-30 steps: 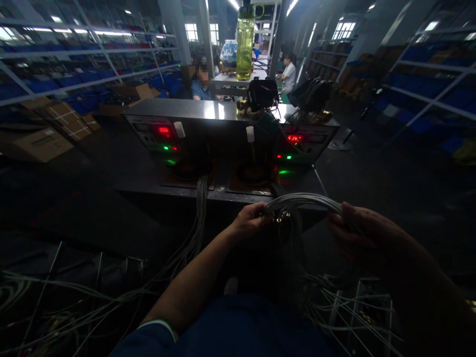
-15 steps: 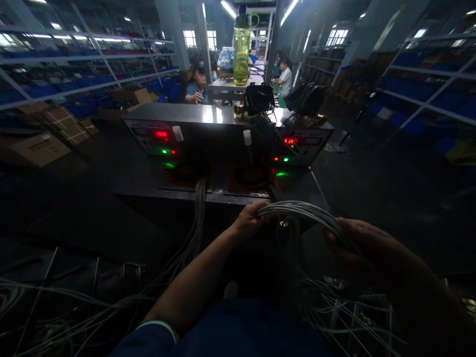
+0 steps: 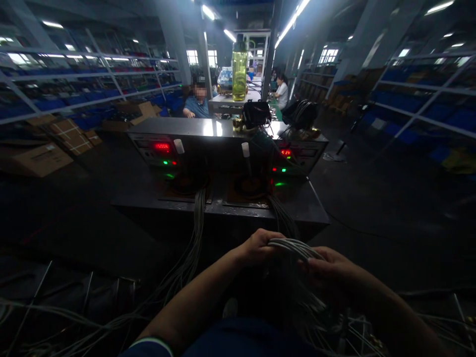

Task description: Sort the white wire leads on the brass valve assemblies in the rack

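My left hand (image 3: 258,247) is closed round one end of a bundle of thin grey wires (image 3: 295,246), low in the middle of the view. My right hand (image 3: 329,265) grips the same bundle a short way to the right, the two hands close together. The wires trail down from my hands towards my lap. In front of my hands stands a dark test machine (image 3: 226,148) with red and green lights. More grey wires (image 3: 193,233) hang from its front edge.
Loose wires (image 3: 74,317) lie in racks at the lower left and lower right. A green water bottle (image 3: 239,67) stands behind the machine. Two people sit at benches beyond it. Shelves with blue bins line both sides, and cardboard boxes (image 3: 40,156) lie at the left.
My hands have come down and closer together, so the stretch of wire between them is shorter. The view has tilted, and the machine now sits higher in the picture.
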